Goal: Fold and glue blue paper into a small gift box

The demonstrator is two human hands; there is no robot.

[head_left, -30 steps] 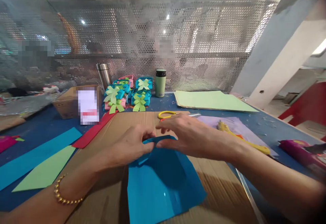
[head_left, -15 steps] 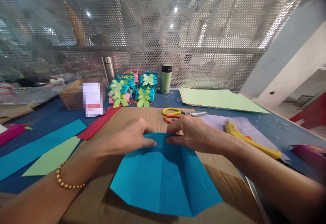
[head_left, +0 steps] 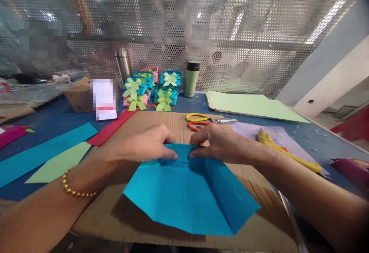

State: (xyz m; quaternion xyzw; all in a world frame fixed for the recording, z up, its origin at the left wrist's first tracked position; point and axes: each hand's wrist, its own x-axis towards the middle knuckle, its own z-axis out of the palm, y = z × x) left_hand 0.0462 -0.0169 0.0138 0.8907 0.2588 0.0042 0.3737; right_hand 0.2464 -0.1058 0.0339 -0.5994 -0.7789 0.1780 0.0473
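A sheet of blue paper with creases stands partly raised over the brown cardboard. Its far edge is pinched between the thumb and fingers of my left hand and, a little to the right, of my right hand. The sides of the sheet bend upward, and its near edge points toward me. Just beyond my right hand lie scissors with one yellow and one red handle. My fingertips behind the paper are partly hidden.
Left lie blue, light green and red paper pieces. Small paper baskets with green bows, a green tumbler and a phone stand behind. Right are a yellow tool and green sheets.
The view has tilted down slightly. The blue sheet's sides have spread and its right side stands up more, while both hands keep their pinch on the far edge.
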